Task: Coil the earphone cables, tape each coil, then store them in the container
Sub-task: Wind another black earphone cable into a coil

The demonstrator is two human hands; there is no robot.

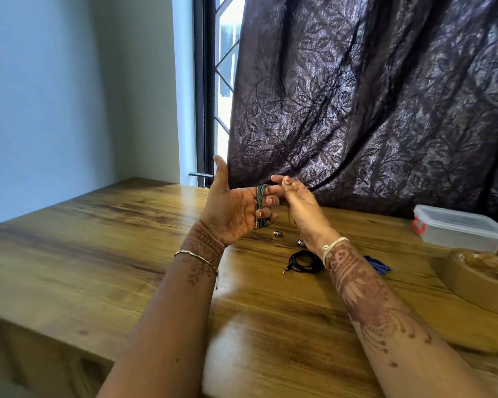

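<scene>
My left hand (230, 209) is raised palm up above the table, thumb pointing up. A grey earphone cable (260, 206) is wound in several turns round its fingers, which curl over the coil. My right hand (296, 206) is just to the right of it and pinches the thin free end of that cable. Two silver earbuds (278, 233) dangle below the hands. A black coiled earphone cable (305, 262) with its jack lies on the table beneath my right wrist. A clear plastic container (459, 228) with its lid on stands at the right.
A wide roll of brown tape (479, 280) lies at the right edge, in front of the container. A blue item (378, 265) lies partly hidden behind my right forearm. A dark patterned curtain hangs along the wooden table's (112, 239) far edge, beside a window.
</scene>
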